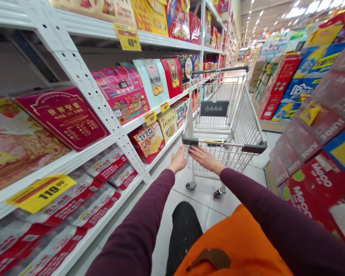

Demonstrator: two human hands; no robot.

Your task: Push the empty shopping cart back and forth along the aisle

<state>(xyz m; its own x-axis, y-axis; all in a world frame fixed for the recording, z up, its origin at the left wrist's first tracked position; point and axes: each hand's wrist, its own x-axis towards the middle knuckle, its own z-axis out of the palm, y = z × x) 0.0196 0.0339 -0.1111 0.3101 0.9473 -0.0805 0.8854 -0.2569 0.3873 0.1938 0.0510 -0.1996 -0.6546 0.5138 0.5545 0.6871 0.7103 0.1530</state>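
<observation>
A metal wire shopping cart [227, 157] stands in the aisle, its grey-cornered near end toward me and its handle at the far end. My right hand [204, 158] lies against the near left corner, fingers stretched out just below the grey corner bumper [190, 141]. Beside that same corner, on its left, is my left hand [178, 160], with fingers extended along the cart's side. Whether the left fingertips touch the wire I cannot tell. Neither hand is visibly wrapped around anything. A dark panel [214, 108] hangs inside the basket, and two casters show below.
White shelving [74, 57] with boxed snacks and packs of bottles runs close along the left. Stacked drink cartons [307, 191] and other boxes [281, 88] line the right side. Tiled floor [195, 199] shows between them, with my dark-clad leg [185, 234] below.
</observation>
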